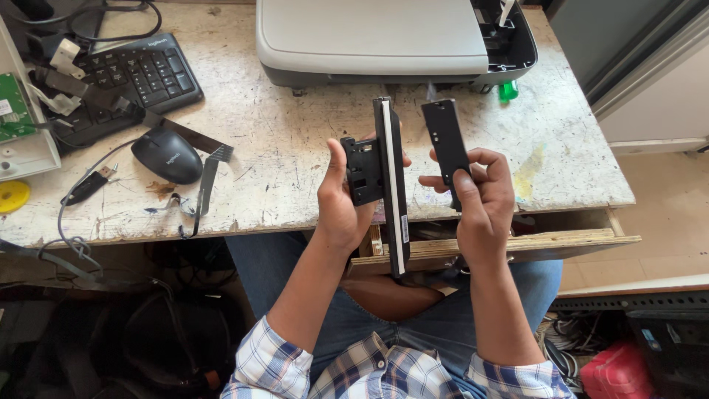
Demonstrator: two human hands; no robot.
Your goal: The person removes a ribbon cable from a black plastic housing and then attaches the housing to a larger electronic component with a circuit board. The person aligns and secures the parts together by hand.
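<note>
Right now we hold 2 black parts up above a worn white table (295,155), our hands side by side but not touching. Our left hand (341,203) is clamped around a long black scanner bar (391,185) with a pale strip down its length, held upright, its lower end reaching past the table edge over an open wooden drawer (561,240). Our right hand (480,196) grips a shorter flat black piece (445,137), upright too, just beside the bar and apart from it. Beyond them stands a grey printer (369,37). Well off to our left lie a black mouse (167,154), a black keyboard (133,77) and loose ribbon cables (207,174).
</note>
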